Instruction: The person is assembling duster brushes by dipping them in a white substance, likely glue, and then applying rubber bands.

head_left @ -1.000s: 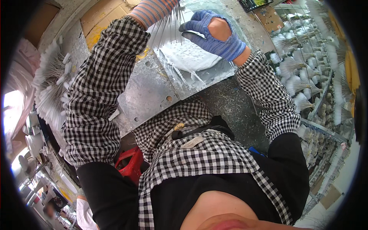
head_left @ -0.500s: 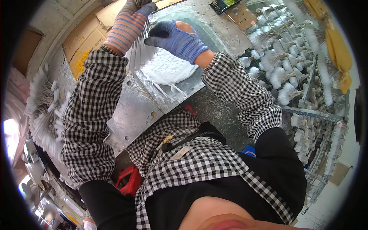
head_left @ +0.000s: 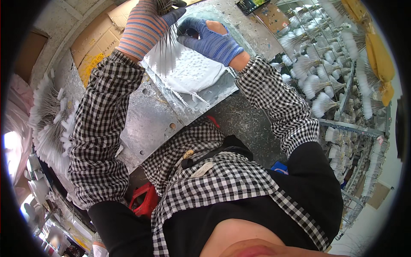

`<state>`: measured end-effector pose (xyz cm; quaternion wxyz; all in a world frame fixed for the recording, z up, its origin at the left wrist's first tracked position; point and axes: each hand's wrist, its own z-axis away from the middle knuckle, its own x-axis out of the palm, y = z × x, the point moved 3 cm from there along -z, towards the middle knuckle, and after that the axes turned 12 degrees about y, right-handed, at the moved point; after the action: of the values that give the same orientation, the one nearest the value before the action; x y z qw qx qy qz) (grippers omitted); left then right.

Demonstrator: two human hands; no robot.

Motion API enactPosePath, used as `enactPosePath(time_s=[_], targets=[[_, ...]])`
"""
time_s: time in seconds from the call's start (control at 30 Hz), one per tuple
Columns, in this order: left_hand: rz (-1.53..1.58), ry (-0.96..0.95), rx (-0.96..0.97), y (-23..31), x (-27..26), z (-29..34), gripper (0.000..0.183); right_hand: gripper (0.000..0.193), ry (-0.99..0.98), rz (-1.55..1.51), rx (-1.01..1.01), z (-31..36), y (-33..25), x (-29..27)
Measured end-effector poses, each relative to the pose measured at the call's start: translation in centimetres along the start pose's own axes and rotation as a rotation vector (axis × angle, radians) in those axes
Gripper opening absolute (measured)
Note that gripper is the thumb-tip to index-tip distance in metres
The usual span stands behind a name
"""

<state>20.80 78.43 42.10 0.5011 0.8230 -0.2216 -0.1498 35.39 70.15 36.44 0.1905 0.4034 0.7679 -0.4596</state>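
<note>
My left hand (head_left: 147, 28), in an orange and grey-blue striped glove, is closed round a bundle of thin wire-stemmed brushes (head_left: 166, 53) at the top of the view. Their white, fuzzy ends fan downward. Just right of the bundle is my right hand (head_left: 212, 40), in a blue glove with dark fingertips and a hole over the back. Its fingers and thumb curl together in a pinch; what they hold, if anything, is too small to make out. Below both hands a white, dimpled layer of paste (head_left: 195, 73) spreads over a smeared sheet on the metal table (head_left: 147, 115).
Racks at the right hold many white brush bundles (head_left: 323, 105). More bundles (head_left: 47, 122) lie along the left edge. Cardboard (head_left: 100, 47) covers the far left of the table, and a phone (head_left: 248, 6) lies at the back. A red plastic thing (head_left: 145, 201) is low beside my lap.
My right hand has moved right and slightly up, away from the bundle. The left hand has shifted slightly right, still gripping the brushes.
</note>
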Motion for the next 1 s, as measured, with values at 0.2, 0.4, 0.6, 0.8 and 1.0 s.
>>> enactPosePath(time_s=[0.2, 0.4, 0.6, 0.8, 1.0], targets=[[-0.048, -0.023, -0.075, 1.7, -1.3, 0.6, 0.100, 0.029, -0.033, -0.027, -0.041, -0.4, -1.0, 0.9], [-0.126, -0.095, 0.050, -0.5, -0.5, -0.4, 0.095, 0.031, -0.038, 0.005, -0.035, 0.2, 0.0, -0.3], [-0.124, -0.068, -0.033, 1.5, 0.0, -0.3, 0.088, 0.034, -0.052, 0.006, -0.051, 0.0, -0.1, -0.2], [-0.295, -0.043, -0.011, 2.1, -0.1, -0.2, 0.075, 0.032, -0.046, 0.022, -0.051, 0.1, 0.1, -0.2], [-0.586, -0.126, 0.338, 1.8, 1.2, 0.6, 0.065, 0.034, -0.123, 0.123, -0.061, 1.0, 0.8, 0.3]])
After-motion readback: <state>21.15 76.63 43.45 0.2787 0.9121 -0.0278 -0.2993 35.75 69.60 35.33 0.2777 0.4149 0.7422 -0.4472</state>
